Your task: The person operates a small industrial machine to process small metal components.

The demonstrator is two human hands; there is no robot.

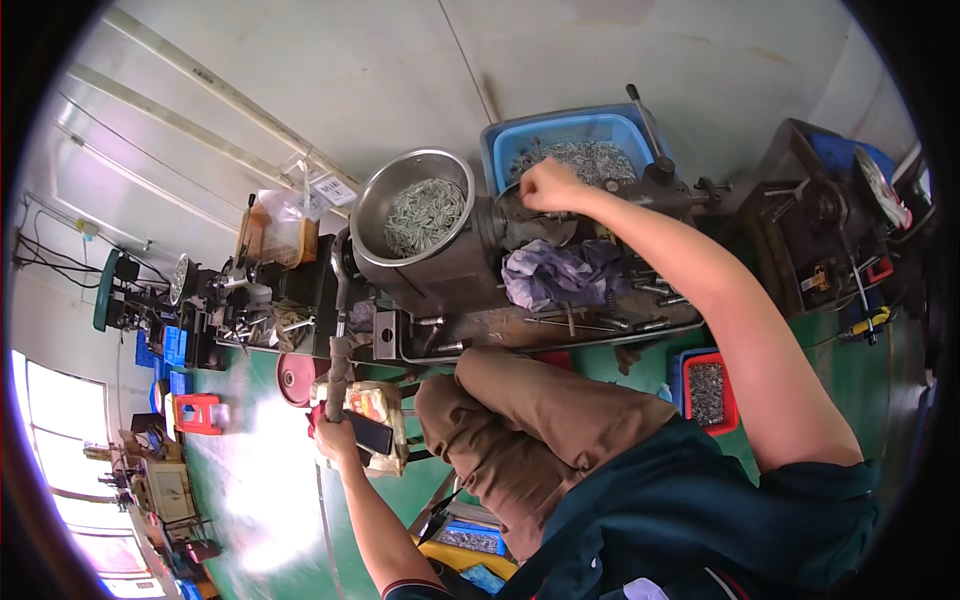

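My left hand (335, 437) is closed around the lower end of a long lever (339, 370), whose grip is wrapped in brownish material. Beside that hand a dark phone (368, 432) lies over a stool-like seat with a patterned cover (385, 405). My right hand (550, 187) has its fingers pinched together at the working end of a bench lathe (430, 288); whatever they hold is hidden. Left of it, on the lathe, sits a steel bowl (365, 210) of small metal pins (425, 215). Behind the hand stands a blue basket (490, 150) heaped with similar small metal parts (600, 160).
A crumpled purple cloth (562, 273) lies in front of the lathe, with loose tools along the tray (480, 335). A black-knobbed lever (648, 118) rises at the right. On the green floor stands a red bin (732, 405) of metal parts. More machines line both sides.
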